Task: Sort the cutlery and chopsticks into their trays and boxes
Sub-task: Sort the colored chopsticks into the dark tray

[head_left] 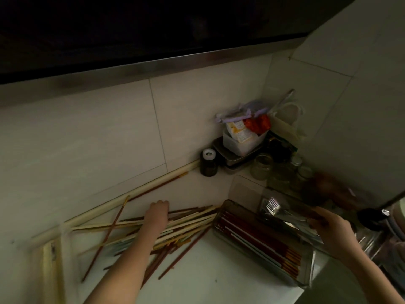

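A loose pile of pale and dark red chopsticks [188, 224] lies across the white counter. My left hand [156, 216] lies on the middle of the pile, its fingers curled down over the sticks at the far side. A clear box [306, 275] to the right holds dark red and pale chopsticks laid lengthwise. Above that box's far side, my right hand [331, 229] grips the handles of a bundle of metal forks [272, 206], tines pointing toward the wall. A second clear box [243, 187] stands behind them.
In the tiled corner stand a dark jar [209, 163], a metal tray [232, 159] bearing a plastic tub of packets, and several glass jars [262, 166]. A long pale strip [109, 205] runs along the wall. A dark object [372, 218] sits at the right edge.
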`<action>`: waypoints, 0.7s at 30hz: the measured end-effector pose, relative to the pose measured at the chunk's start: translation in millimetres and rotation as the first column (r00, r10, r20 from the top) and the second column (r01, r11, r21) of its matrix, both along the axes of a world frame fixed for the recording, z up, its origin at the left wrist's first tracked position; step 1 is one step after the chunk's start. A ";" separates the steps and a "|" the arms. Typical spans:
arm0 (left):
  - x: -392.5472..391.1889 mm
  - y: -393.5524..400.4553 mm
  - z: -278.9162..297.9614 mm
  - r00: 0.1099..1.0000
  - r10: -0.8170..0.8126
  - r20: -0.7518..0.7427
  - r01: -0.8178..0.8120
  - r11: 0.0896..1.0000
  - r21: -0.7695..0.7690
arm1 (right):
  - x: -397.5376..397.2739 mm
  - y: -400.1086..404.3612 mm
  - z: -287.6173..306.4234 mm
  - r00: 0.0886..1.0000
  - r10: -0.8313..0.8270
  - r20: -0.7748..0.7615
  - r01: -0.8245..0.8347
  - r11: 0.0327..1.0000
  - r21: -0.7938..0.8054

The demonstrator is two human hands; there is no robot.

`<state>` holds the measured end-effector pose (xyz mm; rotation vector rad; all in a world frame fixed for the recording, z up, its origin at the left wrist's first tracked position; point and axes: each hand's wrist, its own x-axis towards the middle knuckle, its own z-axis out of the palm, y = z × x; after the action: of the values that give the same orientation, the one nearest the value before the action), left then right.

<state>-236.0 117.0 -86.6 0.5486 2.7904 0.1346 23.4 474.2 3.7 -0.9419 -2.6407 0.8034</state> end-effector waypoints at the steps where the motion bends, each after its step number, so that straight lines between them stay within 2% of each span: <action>1: -0.4 -3.0 1.5 1.000 0.015 0.018 -0.016 0.999 0.032 | 0.0 -0.5 -0.6 1.000 -0.005 -0.003 0.005 1.000 0.008; 4: -10.2 -8.4 6.1 0.997 0.064 0.031 -0.067 0.988 0.139 | 0.6 -1.8 -1.6 1.000 0.006 -0.008 -0.006 1.000 0.025; 6: -19.6 -10.0 6.7 0.997 0.078 0.008 -0.078 0.988 0.137 | 1.7 -1.4 -2.7 1.000 0.009 0.010 -0.009 1.000 0.027; 11: -39.2 -20.0 -0.9 0.997 0.081 -0.018 -0.082 0.994 -0.075 | 3.4 0.2 -6.2 0.999 -0.019 0.033 0.018 0.999 0.035; 14: -47.2 -27.0 -3.0 0.998 0.063 -0.030 -0.066 0.992 -0.104 | 2.6 -0.5 -6.5 0.999 -0.034 0.019 0.033 0.999 0.042; 18: -52.8 -32.1 7.6 0.992 0.123 -0.007 -0.123 0.982 -0.141 | 1.6 -1.1 -7.8 1.000 -0.017 0.021 0.015 0.996 0.087; 21: -46.1 -42.0 8.3 0.996 0.088 -0.026 -0.091 0.975 -0.204 | 1.7 -1.7 -8.4 1.000 -0.026 0.005 0.026 0.997 0.078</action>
<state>-282.1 75.1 -78.3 0.3752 2.8016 -0.1391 25.1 472.6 -4.7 -0.9574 -2.6386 0.6875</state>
